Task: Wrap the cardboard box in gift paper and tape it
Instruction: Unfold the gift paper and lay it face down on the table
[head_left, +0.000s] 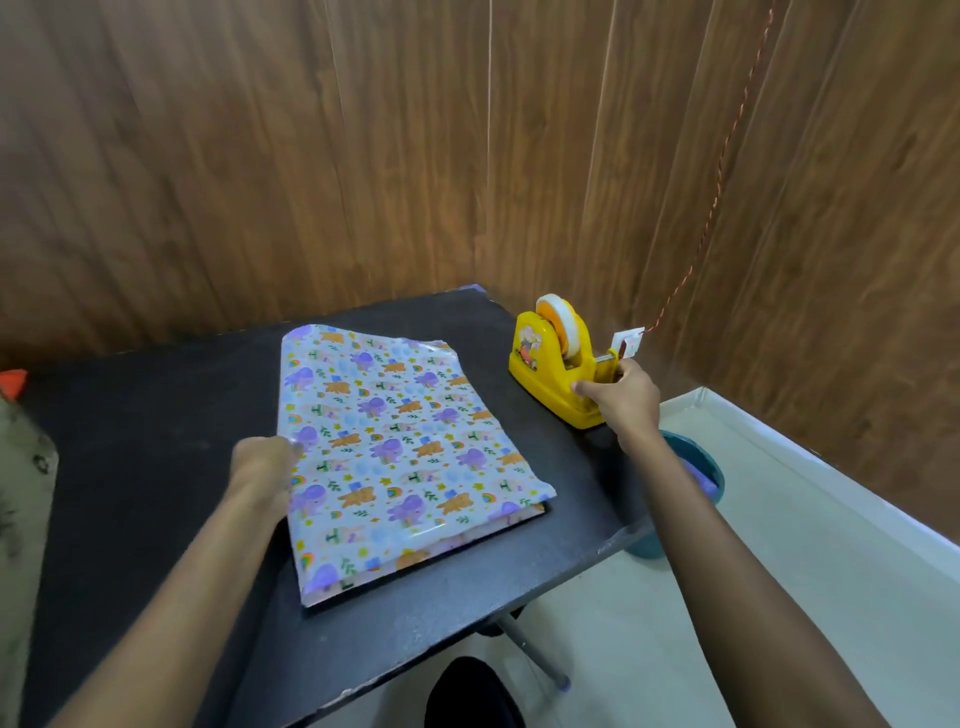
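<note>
— Where's the box?
— Centre of frame, flat under glossy cartoon-print paper (405, 447) on the matte black table (156, 415). Left hand (265, 462) rests on the paper's left edge; its fingers are too blurred to read.
— The right hand (623, 397)?
— Right of centre, fingers curled round the yellow plastic dispenser (550, 364).

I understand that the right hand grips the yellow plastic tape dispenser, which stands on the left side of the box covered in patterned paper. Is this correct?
Not entirely. The head view shows the yellow plastic tape dispenser standing to the right of the flat box covered in patterned gift paper, not the left. The right hand does grip it.
</note>
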